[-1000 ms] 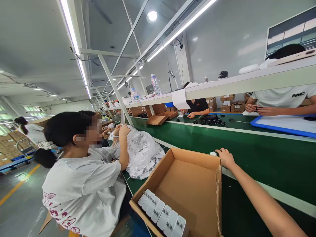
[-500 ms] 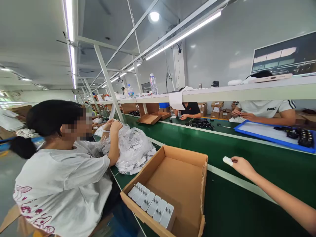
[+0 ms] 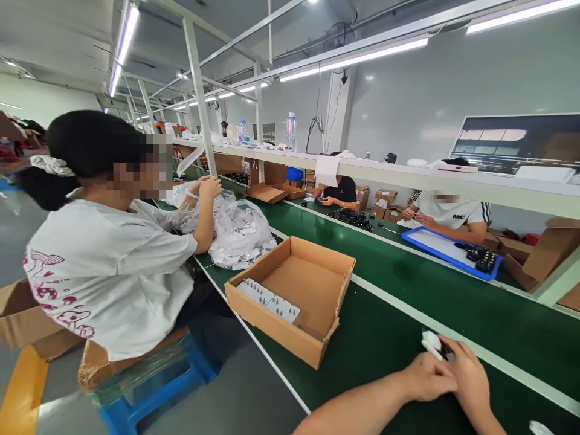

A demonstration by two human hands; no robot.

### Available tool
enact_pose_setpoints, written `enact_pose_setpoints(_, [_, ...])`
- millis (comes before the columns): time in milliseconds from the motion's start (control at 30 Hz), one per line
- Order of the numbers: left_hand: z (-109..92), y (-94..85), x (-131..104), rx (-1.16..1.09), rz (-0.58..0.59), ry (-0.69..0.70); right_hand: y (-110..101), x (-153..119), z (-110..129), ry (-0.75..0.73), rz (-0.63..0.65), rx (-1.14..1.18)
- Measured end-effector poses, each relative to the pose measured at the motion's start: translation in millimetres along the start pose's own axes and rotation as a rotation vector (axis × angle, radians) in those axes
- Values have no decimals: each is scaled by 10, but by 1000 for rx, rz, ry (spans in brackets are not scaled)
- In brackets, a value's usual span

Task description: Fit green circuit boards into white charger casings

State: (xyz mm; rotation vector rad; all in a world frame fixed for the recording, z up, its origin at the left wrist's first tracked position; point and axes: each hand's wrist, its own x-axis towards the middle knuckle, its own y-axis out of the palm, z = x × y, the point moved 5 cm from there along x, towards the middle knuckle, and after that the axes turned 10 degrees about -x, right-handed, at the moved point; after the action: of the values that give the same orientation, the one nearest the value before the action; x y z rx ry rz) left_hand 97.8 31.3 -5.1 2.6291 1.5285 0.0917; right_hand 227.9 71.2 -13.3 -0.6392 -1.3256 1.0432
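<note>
At the lower right, my left hand [image 3: 428, 376] and my right hand [image 3: 469, 377] meet above the green work surface. My right hand's fingers are closed on a small white plastic piece [image 3: 431, 344], and a dark part [image 3: 446, 350] shows beside it at the fingertips. The fingers of my left hand are pressed together right against the right hand; what they grip is hidden. To the left of my hands stands an open cardboard box [image 3: 290, 329]. Several white plug chargers [image 3: 267, 302] with metal prongs up sit in rows along its near left side.
A co-worker [image 3: 113, 266] sits at the left beside a clear plastic bag [image 3: 242, 232] of white pieces. Across the belt [image 3: 385, 278] are a blue-rimmed tray [image 3: 435, 251] with black parts and other workers. A white object [image 3: 539, 428] lies at the bottom right edge.
My left hand has come into view and joined my right hand. The right hand has drawn nearer with the white piece. The view has tilted down and turned, so the box appears higher.
</note>
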Motion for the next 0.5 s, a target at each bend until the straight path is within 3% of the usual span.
enact_pose_setpoints(67, [-175, 48, -180, 74, 19, 78, -86, -84, 16, 38, -45, 71])
enact_pose_setpoints(133, [-414, 115, -402, 229, 26, 180, -155, -148, 102, -20, -84, 57])
enact_pose_setpoints(200, [-731, 141, -685, 563, -28, 319, -184, -197, 249, -134, -87, -13])
enact_pose_setpoints(267, [-1065, 36, -1006, 832, -153, 365, -156, -237, 421, -244, -39, -83])
enact_pose_setpoints(333, [-1371, -232, -1305, 1122, -298, 255, -104, -272, 577, -316, 11, -134])
enact_pose_setpoints(367, [-1498, -451, -1438, 1258, -398, 101, -78, -286, 636, -334, 27, -152])
enact_pose_setpoints(500, [-1921, -1361, -1791, 1414, -604, -213, 7, -298, 695, -297, 47, -138])
